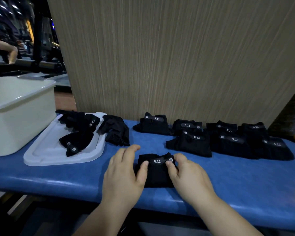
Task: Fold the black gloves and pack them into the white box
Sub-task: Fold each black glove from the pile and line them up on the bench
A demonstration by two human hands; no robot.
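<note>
Looking down through the head cam, I've got one folded glove (156, 174) sitting on the blue bench (41, 176) right at the near edge, strap with the 5.11 label facing up along its far side. Left hand (124, 171) is flat-ish on the glove's left side, thumb pressing on the left end of the strap, and the other fingers are loose and mostly straight, reaching past the glove onto the padding. Right hand (187, 174) is on the other side, thumb and curled forefinger pinching the strap's right end by the little square logo. The white box (20, 125) is well off to the left on the same bench, open at the top, and I can't see inside it from this angle. Just beside it lies a white lid (46, 159) with a few unfolded gloves (78, 126) heaped on it, and one more loose glove (116, 132) hangs over the lid's right rim onto the bench. Off to the far right there's a cluster of finished bundles (232, 143), labels up, packed touching each other against the wood-grain panel (177, 57). Dim gym gear (41, 53) shows behind the box.
</note>
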